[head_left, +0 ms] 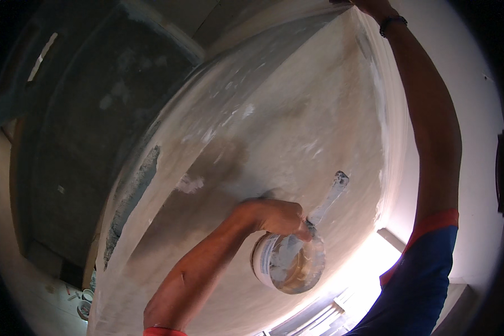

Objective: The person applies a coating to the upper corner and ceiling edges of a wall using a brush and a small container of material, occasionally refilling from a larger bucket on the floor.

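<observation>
My left hand is closed over the rim of a round clear plastic tub, which has grey and tan paste smeared inside. A paste-smeared putty knife sticks up from the same hand, slanting away to the upper right. Up at the top edge, my right hand is raised to the far corner of the plastered wall. A thin dark piece shows at its fingers, but the frame cuts it off and I cannot make out what it is. A dark bracelet circles the right wrist.
The wall shows damp darker patches, white smears and a rough broken gap along its left side. A dark doorway-like area lies to the left. Small containers stand on the floor at lower left. Bright light comes from an opening at lower right.
</observation>
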`<state>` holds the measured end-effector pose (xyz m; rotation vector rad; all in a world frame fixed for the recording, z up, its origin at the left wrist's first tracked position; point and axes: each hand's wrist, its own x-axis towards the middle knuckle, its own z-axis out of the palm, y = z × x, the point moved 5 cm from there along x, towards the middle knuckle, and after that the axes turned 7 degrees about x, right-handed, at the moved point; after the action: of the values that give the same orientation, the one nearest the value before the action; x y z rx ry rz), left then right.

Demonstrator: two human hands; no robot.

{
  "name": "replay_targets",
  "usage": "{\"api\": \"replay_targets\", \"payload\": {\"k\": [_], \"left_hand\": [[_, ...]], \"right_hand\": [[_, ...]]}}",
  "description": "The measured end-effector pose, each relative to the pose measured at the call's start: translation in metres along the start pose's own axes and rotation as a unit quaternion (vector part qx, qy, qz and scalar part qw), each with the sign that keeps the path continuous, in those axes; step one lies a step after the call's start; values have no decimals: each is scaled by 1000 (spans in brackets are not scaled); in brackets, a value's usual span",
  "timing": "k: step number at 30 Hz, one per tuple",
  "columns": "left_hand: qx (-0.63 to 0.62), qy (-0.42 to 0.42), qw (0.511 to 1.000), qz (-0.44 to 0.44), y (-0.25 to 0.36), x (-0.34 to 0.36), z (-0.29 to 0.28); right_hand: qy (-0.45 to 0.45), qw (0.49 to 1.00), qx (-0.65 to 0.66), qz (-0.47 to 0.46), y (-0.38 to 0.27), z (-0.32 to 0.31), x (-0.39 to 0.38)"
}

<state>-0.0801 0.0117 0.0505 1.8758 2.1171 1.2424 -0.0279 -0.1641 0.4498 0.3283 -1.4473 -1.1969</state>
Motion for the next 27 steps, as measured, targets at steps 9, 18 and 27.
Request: {"api": "replay_targets", "payload": {"k": [9,18,27], "left_hand": [[-6,-22,1000,5,0,-1,-1],[-6,-20,1000,5,-6,7,3],[-5,-18,1000,25,4,-3,-2]], "right_hand": [[154,979,128,-30,13,-43,-4],[130,949,-31,-287,32,1,-19],[83,960,-24,-266,48,32,-14]]}}
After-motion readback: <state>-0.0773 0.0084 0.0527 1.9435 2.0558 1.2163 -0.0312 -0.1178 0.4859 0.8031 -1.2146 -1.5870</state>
